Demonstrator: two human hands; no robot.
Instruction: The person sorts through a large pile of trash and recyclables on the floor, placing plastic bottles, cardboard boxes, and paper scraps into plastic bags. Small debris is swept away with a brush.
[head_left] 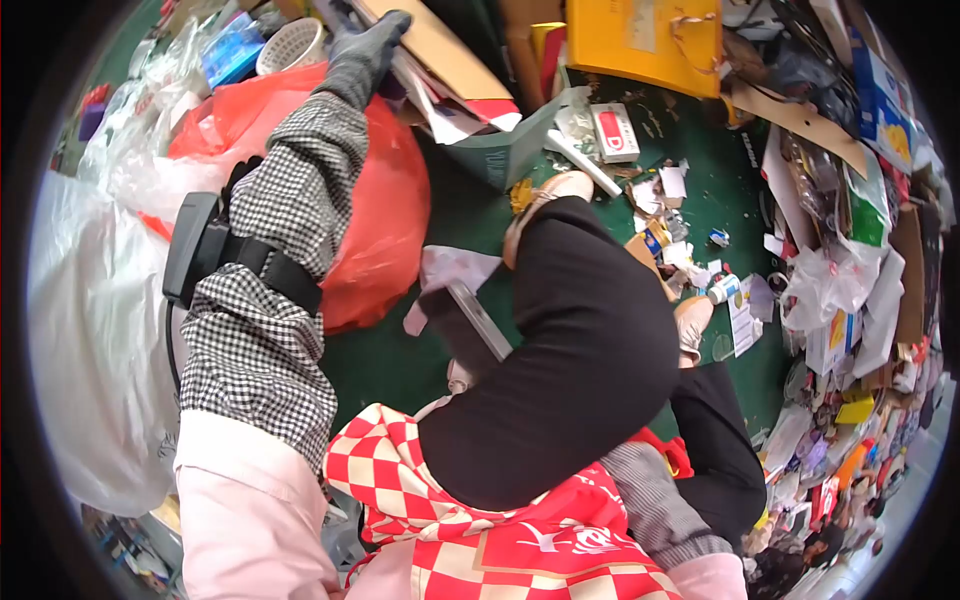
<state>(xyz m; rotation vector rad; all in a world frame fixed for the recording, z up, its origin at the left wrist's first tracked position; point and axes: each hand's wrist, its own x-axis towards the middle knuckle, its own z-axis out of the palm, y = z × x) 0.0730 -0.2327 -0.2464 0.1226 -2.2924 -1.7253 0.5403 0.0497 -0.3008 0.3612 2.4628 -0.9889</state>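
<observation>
In a dark grey glove, my left hand [365,48] reaches to the top of the view, its fingers closed over the edge of a flat piece of cardboard [450,50]. The cardboard leans with other flat pieces in a dark green bag [505,150]. Below my left forearm bulges a red plastic bag [385,220], and a white plastic basket [291,47] is just left of the hand. Only the checked sleeve [655,500] of my right arm shows; my right hand is hidden behind my bent leg.
A yellow box [645,35] stands at the top. A small white carton [615,132], a white bottle [723,289] and paper scraps lie on the green floor [740,200]. Mixed waste is heaped along the right. A large white sack [100,340] fills the left.
</observation>
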